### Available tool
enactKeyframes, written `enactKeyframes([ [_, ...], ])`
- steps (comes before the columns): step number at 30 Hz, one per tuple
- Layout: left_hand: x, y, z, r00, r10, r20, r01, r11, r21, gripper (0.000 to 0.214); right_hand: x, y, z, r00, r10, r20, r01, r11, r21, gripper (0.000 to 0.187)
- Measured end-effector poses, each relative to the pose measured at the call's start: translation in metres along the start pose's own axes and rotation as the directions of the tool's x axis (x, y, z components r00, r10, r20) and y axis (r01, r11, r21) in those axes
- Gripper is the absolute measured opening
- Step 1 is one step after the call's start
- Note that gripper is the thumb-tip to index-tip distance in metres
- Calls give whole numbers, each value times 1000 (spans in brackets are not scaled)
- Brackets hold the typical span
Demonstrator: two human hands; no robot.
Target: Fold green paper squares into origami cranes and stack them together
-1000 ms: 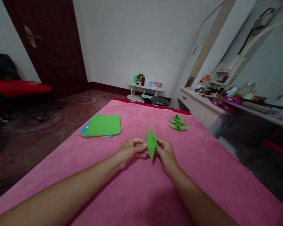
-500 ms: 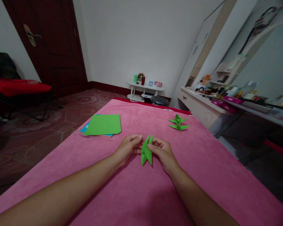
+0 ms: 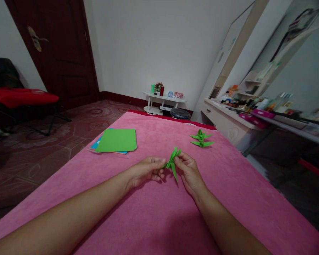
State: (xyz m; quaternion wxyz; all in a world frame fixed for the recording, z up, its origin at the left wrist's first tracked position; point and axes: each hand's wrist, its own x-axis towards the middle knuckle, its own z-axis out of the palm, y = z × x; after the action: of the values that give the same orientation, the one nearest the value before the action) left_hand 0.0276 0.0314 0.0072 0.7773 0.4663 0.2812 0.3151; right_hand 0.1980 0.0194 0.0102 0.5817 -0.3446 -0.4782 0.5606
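Between my hands is a green folded-paper crane [image 3: 172, 163] with several narrow pointed flaps spread apart. My left hand [image 3: 149, 170] pinches the tip of one flap between thumb and fingers. With its thumb and fingers, my right hand [image 3: 188, 170] grips the folded body from the right side. One long point hangs down between the hands, and others stick up. Two more green paper cranes [image 3: 201, 139] lie close together on the pink cloth [image 3: 159, 219], beyond my right hand. Fingers cover part of the paper.
A stack of square paper [image 3: 117, 140], green on top with blue below, lies at the left. Past the cloth's far edge stands a low white table [image 3: 164, 96]. A cluttered dresser [image 3: 228, 113] is at the right, a red chair [image 3: 23, 96] at the left.
The paper has turned and its flaps have spread apart. My left hand has moved slightly right, onto a flap tip; my right hand has shifted a little right.
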Motion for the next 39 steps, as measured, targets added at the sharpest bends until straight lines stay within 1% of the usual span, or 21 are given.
enactKeyframes([
  [2,1,-2,-2,1000,23,-1,-23,1000,-6,33,-1,0,2,1000,14,10,-14,1000,-10,16],
  [3,2,-3,-3,999,48,-20,-48,999,-21,32,-2,-1,3,1000,26,17,-26,1000,-6,19],
  [5,4,-4,-4,988,125,-92,-130,990,-52,32,-3,-2,4,996,76,52,-77,997,9,25],
  [6,5,-4,-4,974,178,-139,-186,981,-50,32,-3,-3,4,991,113,77,-114,993,13,26],
  [7,6,-3,-5,954,235,-184,-243,970,-24,33,-3,-3,3,983,150,102,-153,988,14,26],
  [9,8,-1,-7,904,342,-255,-333,939,80,34,-3,-2,-1,967,214,138,-217,976,6,26],
  [11,10,1,-9,865,413,-287,-368,909,197,32,-2,-2,-5,961,237,142,-238,971,-12,23],
  [13,11,3,-12,852,438,-287,-368,890,269,30,0,-1,-9,964,231,130,-229,973,-34,22],
  [16,11,3,-16,860,425,-283,-335,888,314,28,2,-2,-11,975,207,76,-202,977,-61,22],
  [19,11,3,-17,869,402,-289,-300,892,337,27,5,-2,-12,981,196,-1,-195,978,-79,23],
  [22,11,4,-17,859,411,-306,-297,886,356,28,7,-2,-14,982,176,-71,-182,979,-95,22],
  [26,12,6,-16,846,400,-352,-260,887,382,28,9,1,-19,984,136,-118,-150,980,-128,20],
  [30,10,6,-16,852,330,-405,-169,907,385,29,10,2,-22,974,147,-174,-181,963,-198,23],
  [32,10,6,-17,856,319,-408,-152,908,391,30,10,2,-23,967,162,-196,-206,951,-229,23],
  [36,11,4,-20,877,294,-381,-136,910,391,32,11,1,-25,960,172,-223,-228,939,-257,23],
  [39,12,3,-21,906,244,-346,-132,939,317,30,11,-1,-24,961,169,-218,-220,946,-239,21],
])
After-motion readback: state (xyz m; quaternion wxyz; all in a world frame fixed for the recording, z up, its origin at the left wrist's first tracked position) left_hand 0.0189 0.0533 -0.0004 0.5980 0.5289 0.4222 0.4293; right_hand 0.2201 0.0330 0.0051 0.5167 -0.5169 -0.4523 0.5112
